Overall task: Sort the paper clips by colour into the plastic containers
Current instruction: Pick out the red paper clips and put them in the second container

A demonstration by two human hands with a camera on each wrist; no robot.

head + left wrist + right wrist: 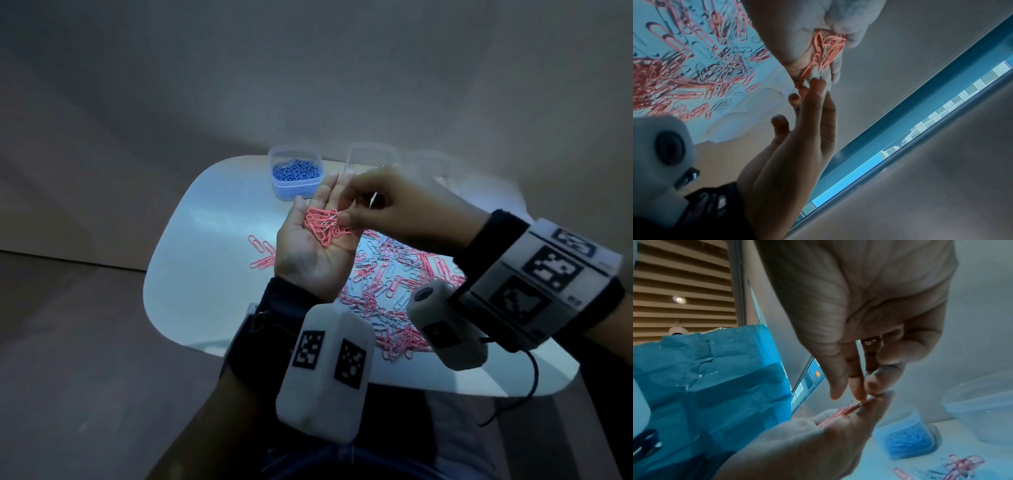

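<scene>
A: Counts?

B: Two containers sure: one clear tub of blue clips at the table's far edge, one empty clear tub just right of it. Maybe a third further right, too blurred to tell. Pink clips in the palm: a small bunch, roughly eight, overlapping so no exact count. Four or so stray pink clips lie left of the hand. Mixed pink and white pile on the table, too many to count.

A: Surface, room?

B: White rounded table, brownish floor around it, dim light. The right wrist view shows a slatted ceiling with a spotlight and a teal sheet.

A: Hands?

B: Left hand is palm up above the table, fingers straight, cradling the pink bunch, not gripping. Right hand reaches over from the right, thumb and forefinger pinching a clip at the edge of that bunch; other fingers curled. Both wrists wear black bands with marker-tagged cameras.
</scene>
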